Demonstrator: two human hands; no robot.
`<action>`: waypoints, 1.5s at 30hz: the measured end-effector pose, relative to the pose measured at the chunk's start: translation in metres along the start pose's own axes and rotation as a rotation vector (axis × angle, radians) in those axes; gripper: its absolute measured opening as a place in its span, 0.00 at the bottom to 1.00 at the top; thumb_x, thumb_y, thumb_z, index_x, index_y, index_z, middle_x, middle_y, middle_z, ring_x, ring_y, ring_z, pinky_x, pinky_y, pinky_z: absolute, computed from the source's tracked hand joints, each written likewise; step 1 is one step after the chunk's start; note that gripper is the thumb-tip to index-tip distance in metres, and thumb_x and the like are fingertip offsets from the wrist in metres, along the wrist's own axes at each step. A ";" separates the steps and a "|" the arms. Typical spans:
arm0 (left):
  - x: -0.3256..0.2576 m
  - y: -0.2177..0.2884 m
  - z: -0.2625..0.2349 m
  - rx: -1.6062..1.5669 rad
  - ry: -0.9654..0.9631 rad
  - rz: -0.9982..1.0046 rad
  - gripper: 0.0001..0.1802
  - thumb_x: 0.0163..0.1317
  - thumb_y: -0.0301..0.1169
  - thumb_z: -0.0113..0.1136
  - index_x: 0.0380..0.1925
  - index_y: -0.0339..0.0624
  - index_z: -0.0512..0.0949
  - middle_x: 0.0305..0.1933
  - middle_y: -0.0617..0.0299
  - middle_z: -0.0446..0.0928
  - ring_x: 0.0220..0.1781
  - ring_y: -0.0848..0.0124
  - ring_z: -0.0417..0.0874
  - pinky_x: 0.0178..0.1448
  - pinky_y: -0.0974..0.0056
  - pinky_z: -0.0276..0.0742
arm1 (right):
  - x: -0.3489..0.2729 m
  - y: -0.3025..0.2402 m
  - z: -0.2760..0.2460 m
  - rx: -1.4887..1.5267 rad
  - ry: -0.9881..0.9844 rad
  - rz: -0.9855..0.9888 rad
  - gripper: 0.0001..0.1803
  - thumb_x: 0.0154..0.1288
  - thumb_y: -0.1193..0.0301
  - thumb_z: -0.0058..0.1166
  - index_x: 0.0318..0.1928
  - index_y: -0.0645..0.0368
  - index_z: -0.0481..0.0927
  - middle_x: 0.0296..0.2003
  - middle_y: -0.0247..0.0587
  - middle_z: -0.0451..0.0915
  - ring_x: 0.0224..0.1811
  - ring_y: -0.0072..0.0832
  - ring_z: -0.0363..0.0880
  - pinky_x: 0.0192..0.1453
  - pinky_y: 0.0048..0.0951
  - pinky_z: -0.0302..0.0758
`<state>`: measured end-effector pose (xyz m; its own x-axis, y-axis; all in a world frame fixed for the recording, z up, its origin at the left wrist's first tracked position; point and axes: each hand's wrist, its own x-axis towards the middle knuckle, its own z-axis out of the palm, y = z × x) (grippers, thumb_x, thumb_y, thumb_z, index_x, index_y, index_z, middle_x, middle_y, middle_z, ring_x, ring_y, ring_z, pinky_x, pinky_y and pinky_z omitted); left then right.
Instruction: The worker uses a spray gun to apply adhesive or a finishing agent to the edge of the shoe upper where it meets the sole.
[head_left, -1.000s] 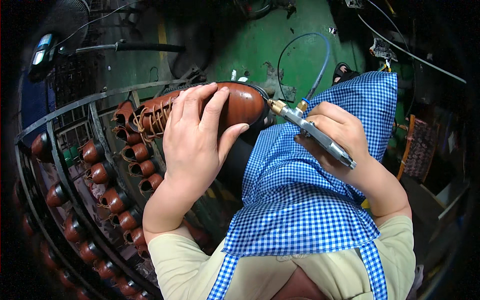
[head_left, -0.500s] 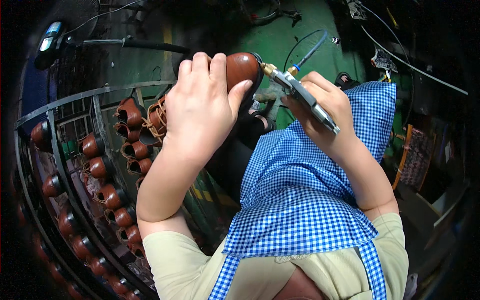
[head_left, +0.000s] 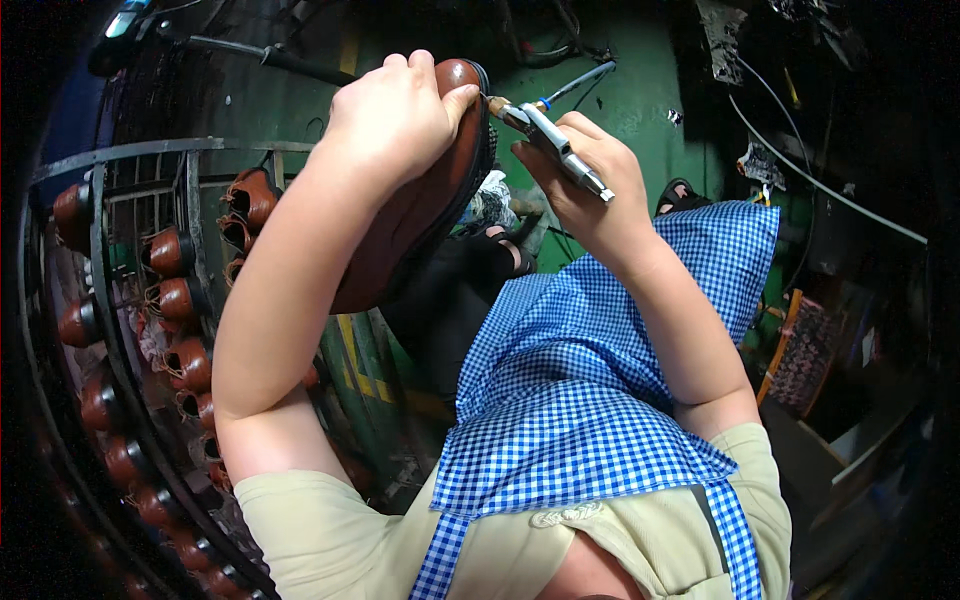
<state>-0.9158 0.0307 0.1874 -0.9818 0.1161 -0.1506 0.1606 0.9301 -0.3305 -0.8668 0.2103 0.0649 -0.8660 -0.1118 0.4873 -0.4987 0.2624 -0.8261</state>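
Shoe (head_left: 425, 205) sits raised at chest height, gripped by the left hand (head_left: 395, 120), fingers wrapped over its toe; right hand (head_left: 585, 190) closes round a spray gun (head_left: 550, 145), nozzle just beside the sole edge; rack (head_left: 150, 300) of shoes stands left; a slack grip might let spray hit the thumb or apron (head_left: 590, 400).
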 end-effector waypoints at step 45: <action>0.050 -0.095 0.059 -0.310 -0.105 -0.234 0.60 0.65 0.73 0.52 0.66 0.16 0.70 0.62 0.22 0.77 0.63 0.39 0.84 0.68 0.49 0.79 | -0.046 -0.032 0.021 -0.040 -0.218 -0.023 0.10 0.65 0.64 0.69 0.33 0.55 0.83 0.32 0.40 0.80 0.34 0.41 0.84 0.37 0.40 0.82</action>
<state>-0.9744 -0.0728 0.1560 -0.9700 -0.1329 -0.2037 -0.1203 0.9900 -0.0732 -0.8118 0.1867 0.0630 -0.8438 -0.3216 0.4297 -0.5204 0.2945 -0.8015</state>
